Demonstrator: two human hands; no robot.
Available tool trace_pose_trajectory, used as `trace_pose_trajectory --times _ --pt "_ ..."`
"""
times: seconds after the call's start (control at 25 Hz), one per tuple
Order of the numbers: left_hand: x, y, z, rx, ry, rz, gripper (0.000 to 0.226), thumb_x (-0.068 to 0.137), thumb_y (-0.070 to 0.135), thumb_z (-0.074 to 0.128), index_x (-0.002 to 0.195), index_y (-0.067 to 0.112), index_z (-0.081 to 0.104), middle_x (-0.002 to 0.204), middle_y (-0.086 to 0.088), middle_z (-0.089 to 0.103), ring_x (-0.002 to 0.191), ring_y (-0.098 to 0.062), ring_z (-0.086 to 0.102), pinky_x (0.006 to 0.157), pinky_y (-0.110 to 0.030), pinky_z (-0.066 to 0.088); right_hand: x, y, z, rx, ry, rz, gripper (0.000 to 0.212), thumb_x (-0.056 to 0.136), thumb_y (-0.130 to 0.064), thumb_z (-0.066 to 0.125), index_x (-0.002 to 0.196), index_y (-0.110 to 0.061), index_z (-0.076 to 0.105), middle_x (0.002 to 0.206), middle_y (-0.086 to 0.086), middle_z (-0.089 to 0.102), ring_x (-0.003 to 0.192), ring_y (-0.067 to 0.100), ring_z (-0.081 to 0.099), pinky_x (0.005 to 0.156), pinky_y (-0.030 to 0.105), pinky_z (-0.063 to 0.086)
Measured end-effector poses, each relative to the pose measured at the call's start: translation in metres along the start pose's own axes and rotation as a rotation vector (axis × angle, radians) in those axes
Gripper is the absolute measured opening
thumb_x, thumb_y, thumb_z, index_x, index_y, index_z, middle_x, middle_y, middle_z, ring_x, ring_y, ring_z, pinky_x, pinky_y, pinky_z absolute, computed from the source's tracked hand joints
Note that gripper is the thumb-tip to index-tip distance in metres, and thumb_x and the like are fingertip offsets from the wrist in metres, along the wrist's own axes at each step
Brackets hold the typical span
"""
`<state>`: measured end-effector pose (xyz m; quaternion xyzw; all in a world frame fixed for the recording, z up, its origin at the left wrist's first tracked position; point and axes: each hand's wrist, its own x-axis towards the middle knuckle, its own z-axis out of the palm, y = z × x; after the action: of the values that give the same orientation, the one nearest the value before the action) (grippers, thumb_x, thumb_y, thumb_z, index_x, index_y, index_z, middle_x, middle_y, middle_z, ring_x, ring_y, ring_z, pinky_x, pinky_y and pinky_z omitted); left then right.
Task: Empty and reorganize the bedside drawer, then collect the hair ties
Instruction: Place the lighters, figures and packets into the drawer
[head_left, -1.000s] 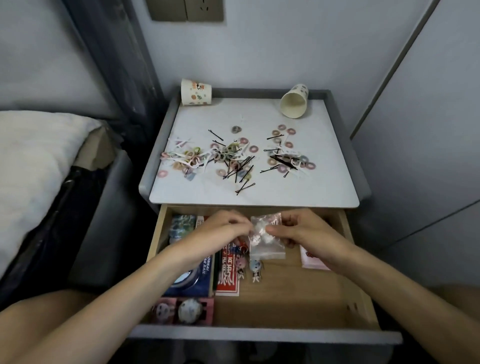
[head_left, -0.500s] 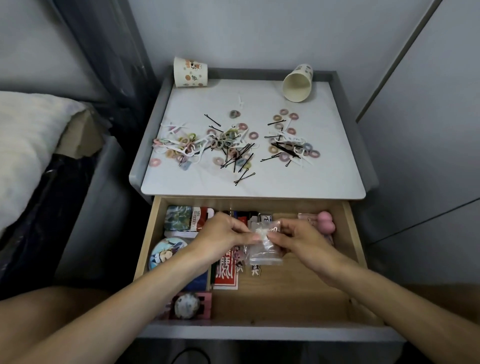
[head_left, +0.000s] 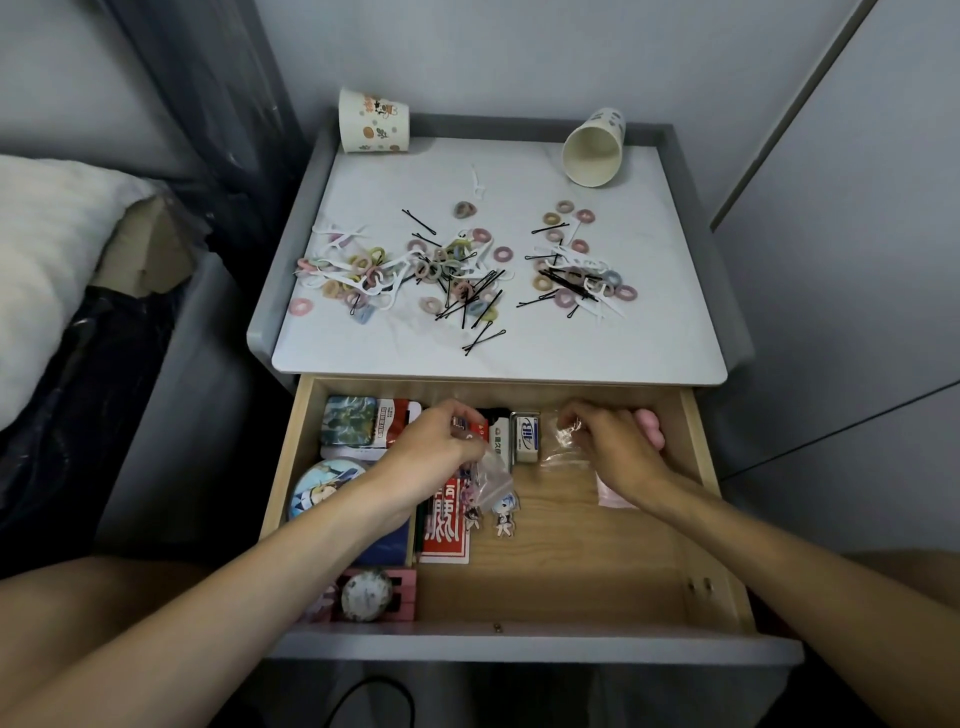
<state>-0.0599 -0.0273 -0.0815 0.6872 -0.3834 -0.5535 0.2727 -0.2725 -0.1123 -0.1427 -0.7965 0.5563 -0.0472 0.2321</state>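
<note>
Drawer (head_left: 571, 571): pulled open, pale wood; left half packed, right floor bare grain up to the side wall.
Hair ties (head_left: 447, 265): beyond the drawer on the desk (head_left: 649, 338), pastel fabric rings among black pins (head_left: 483, 338).
Left hand (head_left: 431, 452): drawer's back-left, grip clamped on a small clear bag (head_left: 493, 480).
Right hand (head_left: 618, 447): drawer's back-right, grip pinching crinkled clear plastic (head_left: 558, 452).

My hands have come apart; a moment ago both pinched what looked like one clear packet over the middle of the drawer (head_left: 571, 571); now my left hand (head_left: 436, 447) holds a clear bag (head_left: 493, 480) hanging above the red card (head_left: 447, 540); my right hand (head_left: 613, 447) has drawn a second clear bag (head_left: 561, 449) toward the drawer's back right corner, beside the pink object (head_left: 652, 426).
</note>
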Motion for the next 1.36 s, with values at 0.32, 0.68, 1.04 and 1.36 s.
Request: trace_pose_trajectory --times 0.32,0.68,1.04,1.36 --pt "0.004 -0.003 -0.001 -0.123 -0.048 -0.003 0.031 0.088 0.004 0.069 0.114 0.017 0.061 0.104 -0.005 0.072 0.094 -0.021 0.070 0.086 -0.039 0.055 -0.011 -0.018 0.006 -0.484 0.026 -0.263 0.031 0.085 -0.011 0.060 0.115 -0.016 0.066 0.107 0.010 0.058 0.091 0.033 0.066 0.063 0.038 0.046" --pt "0.007 -0.007 0.002 -0.267 -0.043 0.093 0.033 0.083 0.001 0.072 0.112 0.013 0.062 0.098 -0.006 0.076 0.094 -0.021 0.072 0.088 -0.035 0.054 -0.024 -0.055 -0.017 0.754 -0.222 -0.033 0.019 0.097 -0.030 0.061 0.107 -0.018 0.070 0.097 -0.005 0.072 0.090 0.007 0.067 0.082 0.021 0.049" --pt "0.002 -0.009 0.007 -0.290 0.055 0.144 0.015 0.078 0.018 0.078 0.090 0.011 0.072 0.084 -0.004 0.074 0.077 -0.014 0.068 0.071 -0.023 0.051 -0.024 -0.059 -0.016 1.124 -0.283 0.152 0.013 0.083 -0.023 0.075 0.093 -0.015 0.073 0.094 0.006 0.075 0.089 0.015 0.066 0.082 0.027 0.047" --pt "-0.003 -0.004 0.006 -0.233 -0.161 0.100 0.048 0.071 0.008 0.083 0.115 0.011 0.063 0.101 -0.007 0.075 0.096 -0.029 0.072 0.094 -0.056 0.052 -0.022 -0.056 -0.017 1.326 -0.317 0.264 0.025 0.070 -0.026 0.078 0.091 -0.013 0.075 0.096 0.008 0.074 0.092 0.020 0.063 0.086 0.032 0.048"
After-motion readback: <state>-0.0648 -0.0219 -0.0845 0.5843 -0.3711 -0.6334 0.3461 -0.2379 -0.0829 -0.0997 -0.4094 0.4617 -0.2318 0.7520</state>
